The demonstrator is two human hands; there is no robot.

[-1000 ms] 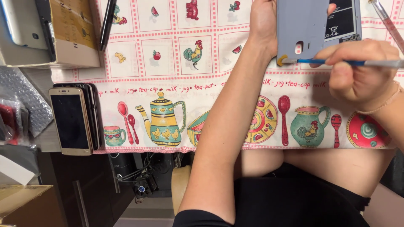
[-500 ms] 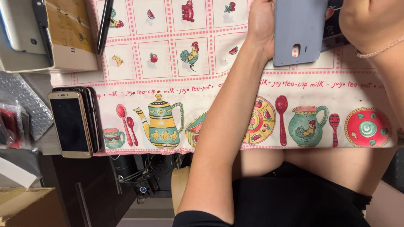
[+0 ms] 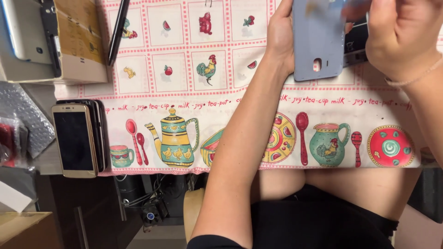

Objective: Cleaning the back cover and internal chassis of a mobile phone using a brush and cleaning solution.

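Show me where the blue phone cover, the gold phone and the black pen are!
blue phone cover (image 3: 318, 37): head view, on the middle of its flat back.
gold phone (image 3: 74, 140): head view, on the middle of its dark screen.
black pen (image 3: 117, 31): head view, on the middle of its barrel.

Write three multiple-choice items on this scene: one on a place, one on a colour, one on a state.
1. Where does the stack of phones lie?
A. at the cloth's left edge
B. under the back cover
C. on the cardboard box

2. What colour is the phone back cover?
A. red
B. grey-blue
C. gold

3. What is the left hand doing?
A. resting flat on the tablecloth
B. holding the back cover's edge
C. gripping the black pen

Answers:
1 A, the stack sits beside the printed teapot on the tablecloth.
2 B, its whole surface is pale grey-blue.
3 B, its grip wraps the cover's left side; the black pen lies untouched, the right hand is raised nearby.
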